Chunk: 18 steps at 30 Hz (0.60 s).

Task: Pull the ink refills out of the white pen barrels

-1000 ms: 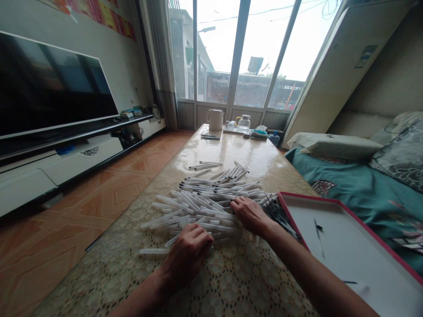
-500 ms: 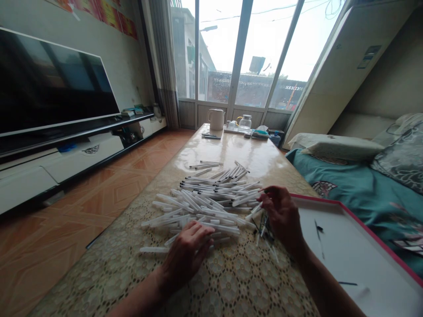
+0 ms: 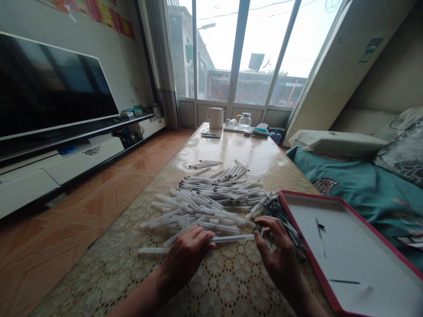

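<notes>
Bright windows (image 3: 256, 48), grey wall (image 3: 124, 64), dark television (image 3: 53, 88), orange floor (image 3: 132, 171), probably tiled.

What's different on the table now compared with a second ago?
The right hand has moved rightward and nearer the person. A white tube now stretches from the left hand to the right fingertips; the left seems to grip it, the right's hold is unclear. The left hand, most of the pile, the box and the jug stayed about where they were.
</notes>
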{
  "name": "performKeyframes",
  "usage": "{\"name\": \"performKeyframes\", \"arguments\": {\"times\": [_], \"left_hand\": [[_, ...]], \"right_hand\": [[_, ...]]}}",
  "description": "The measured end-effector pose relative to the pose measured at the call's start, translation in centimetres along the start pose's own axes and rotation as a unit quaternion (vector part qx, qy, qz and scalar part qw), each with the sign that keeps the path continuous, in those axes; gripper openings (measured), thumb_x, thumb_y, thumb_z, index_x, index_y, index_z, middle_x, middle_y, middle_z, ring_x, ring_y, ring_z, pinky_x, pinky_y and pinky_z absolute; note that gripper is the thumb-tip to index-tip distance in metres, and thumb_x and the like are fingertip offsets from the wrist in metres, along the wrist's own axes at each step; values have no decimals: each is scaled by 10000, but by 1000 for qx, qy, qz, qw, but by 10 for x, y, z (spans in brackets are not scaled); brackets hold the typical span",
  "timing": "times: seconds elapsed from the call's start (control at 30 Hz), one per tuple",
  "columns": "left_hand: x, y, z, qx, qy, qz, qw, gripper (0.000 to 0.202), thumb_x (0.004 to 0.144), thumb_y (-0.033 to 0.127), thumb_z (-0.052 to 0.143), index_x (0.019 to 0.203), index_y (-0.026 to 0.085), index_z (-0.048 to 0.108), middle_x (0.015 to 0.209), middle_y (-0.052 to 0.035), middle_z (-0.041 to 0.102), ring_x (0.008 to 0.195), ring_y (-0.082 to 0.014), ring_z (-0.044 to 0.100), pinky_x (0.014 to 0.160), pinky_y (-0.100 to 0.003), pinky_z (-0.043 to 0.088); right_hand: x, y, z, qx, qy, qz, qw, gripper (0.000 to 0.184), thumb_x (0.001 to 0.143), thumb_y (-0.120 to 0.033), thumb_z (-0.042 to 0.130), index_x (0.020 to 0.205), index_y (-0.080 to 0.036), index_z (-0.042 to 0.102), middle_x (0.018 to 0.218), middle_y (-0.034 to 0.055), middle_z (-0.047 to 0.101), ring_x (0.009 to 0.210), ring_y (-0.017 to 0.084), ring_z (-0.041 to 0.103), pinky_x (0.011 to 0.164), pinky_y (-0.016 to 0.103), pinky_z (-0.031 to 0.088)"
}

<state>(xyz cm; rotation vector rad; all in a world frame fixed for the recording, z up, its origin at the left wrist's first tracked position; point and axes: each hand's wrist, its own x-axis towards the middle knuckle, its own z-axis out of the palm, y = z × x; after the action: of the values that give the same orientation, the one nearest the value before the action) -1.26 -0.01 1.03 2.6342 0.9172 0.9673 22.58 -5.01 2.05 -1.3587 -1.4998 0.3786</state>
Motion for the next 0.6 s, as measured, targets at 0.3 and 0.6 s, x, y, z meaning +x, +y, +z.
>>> {"name": "performKeyframes", "arguments": {"times": [0.3,0.6], "left_hand": [[1,9,1,27,-57,72,995,307,991,306,331,799,179,535,651,2,547,537,-122,516,489,-235,358],[-5,8,-1,36,-113,47,992,383,994,345,274,700,202,474,579,16,545,462,-132,490,462,-266,300]], "right_hand": [[-23,-8,31,-202,-268,-142,931,196,957,-264,424,814,-210,547,691,8,650,573,152,605,510,237,352],[-36,0,39,-215,-267,-129,930,364,994,-383,320,711,-212,473,564,-15,636,440,111,556,448,246,221]]}}
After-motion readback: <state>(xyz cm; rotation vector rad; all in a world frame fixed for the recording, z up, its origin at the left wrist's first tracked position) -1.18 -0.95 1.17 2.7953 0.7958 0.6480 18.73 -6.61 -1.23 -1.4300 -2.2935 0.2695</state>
